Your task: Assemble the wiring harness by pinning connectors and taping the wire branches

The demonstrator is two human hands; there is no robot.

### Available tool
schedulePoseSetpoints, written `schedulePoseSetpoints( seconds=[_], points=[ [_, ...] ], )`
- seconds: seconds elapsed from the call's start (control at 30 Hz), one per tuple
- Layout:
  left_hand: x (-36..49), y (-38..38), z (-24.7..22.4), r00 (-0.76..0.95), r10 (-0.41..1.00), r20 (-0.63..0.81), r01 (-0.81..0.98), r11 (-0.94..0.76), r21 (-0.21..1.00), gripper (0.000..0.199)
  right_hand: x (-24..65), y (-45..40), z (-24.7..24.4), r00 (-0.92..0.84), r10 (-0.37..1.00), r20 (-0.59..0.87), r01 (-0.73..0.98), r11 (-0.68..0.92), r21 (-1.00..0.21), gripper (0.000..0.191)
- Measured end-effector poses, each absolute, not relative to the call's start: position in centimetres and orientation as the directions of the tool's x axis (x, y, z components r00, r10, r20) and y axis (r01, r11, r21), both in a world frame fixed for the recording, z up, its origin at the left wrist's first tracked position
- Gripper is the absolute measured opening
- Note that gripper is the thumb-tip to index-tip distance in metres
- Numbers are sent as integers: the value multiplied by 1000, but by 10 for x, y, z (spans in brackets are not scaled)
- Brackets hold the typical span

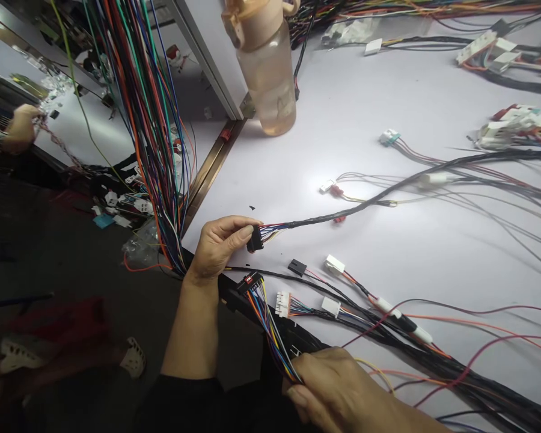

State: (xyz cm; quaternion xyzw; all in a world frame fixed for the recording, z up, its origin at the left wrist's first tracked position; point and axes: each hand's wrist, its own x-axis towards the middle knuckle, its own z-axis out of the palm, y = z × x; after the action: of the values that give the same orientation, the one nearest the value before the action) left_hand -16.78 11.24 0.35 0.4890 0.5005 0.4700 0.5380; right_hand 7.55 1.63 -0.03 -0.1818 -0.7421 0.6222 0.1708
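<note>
Between the thumb and fingers of my left hand is a black connector, at the end of a black-wrapped cable that runs to the right over the white table. My right hand, low in the view, is closed around a bundle of coloured wires. Those wires end in a second black connector, which lies at the table's front edge, just below my left hand. White connectors and a small black connector lie on the table to its right.
A water bottle stands at the back beside a metal frame. Long coloured wires hang at the left. More harnesses lie at the right. Another person's hand shows at the far left.
</note>
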Motion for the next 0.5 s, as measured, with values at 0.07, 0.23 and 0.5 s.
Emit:
schedulePoseSetpoints(
  seconds=[0.07, 0.23, 0.5],
  points=[
    [-168, 112, 3, 62, 995, -78, -15, 79, 997, 14, 75, 16, 0, -872, 488, 29, 58, 162, -985, 37],
    [-169, 112, 3, 46, 996, -74, 12, 73, 997, 15, 77, 16, 0, -870, 492, 42, 72, 210, -975, 37],
    [-166, 120, 1, -24, 996, 86, 547, -58, 835, 24, 80, 17, 6, -841, 536, 68, 76, 242, -967, 32]
  ],
)
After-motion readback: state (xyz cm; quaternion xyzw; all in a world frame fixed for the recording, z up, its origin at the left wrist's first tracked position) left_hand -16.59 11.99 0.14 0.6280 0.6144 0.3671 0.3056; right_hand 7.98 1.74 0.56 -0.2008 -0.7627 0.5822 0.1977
